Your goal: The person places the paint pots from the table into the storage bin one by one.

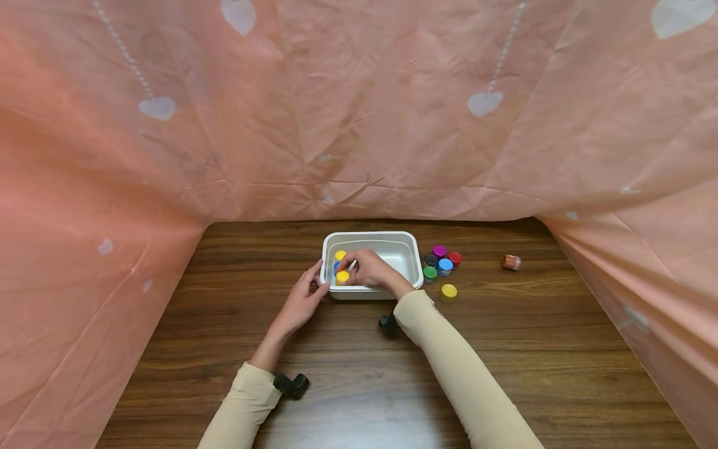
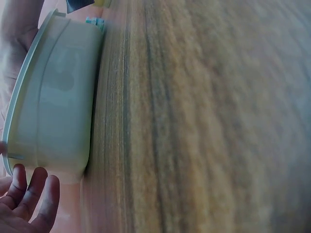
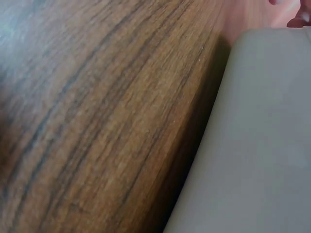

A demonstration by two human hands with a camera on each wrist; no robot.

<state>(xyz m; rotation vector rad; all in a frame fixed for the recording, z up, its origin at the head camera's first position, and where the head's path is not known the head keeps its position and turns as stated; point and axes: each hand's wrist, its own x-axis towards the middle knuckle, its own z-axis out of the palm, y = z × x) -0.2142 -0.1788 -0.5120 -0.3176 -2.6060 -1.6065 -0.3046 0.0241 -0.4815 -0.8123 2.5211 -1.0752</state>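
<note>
A white rectangular plastic container (image 1: pixel 374 293) stands on the table, its near side wall (image 2: pixel 63 97) large in the left wrist view. My left hand (image 1: pixel 303 299) holds its left end, the thumb at the near corner of the rim and the fingers round the end wall. My right hand (image 1: pixel 367 269) reaches over the near rim into the container. Its fingers pinch a small jar with a yellow lid (image 1: pixel 343 277) at the left end. Beside that jar are another yellow-lidded jar (image 1: pixel 339 255) and a blue-lidded jar (image 1: pixel 337 267), partly hidden by the fingers.
Right of the container several small jars cluster: purple (image 1: pixel 439 251), black (image 1: pixel 430 260), red (image 1: pixel 455 259), light blue (image 1: pixel 445 267) and green (image 1: pixel 429 273). A yellow-lidded jar (image 1: pixel 448 292) stands nearer. Farther right a brownish-orange jar (image 1: pixel 510 262) lies on its side. Pink cloth (image 1: pixel 364 125) surrounds the wooden table.
</note>
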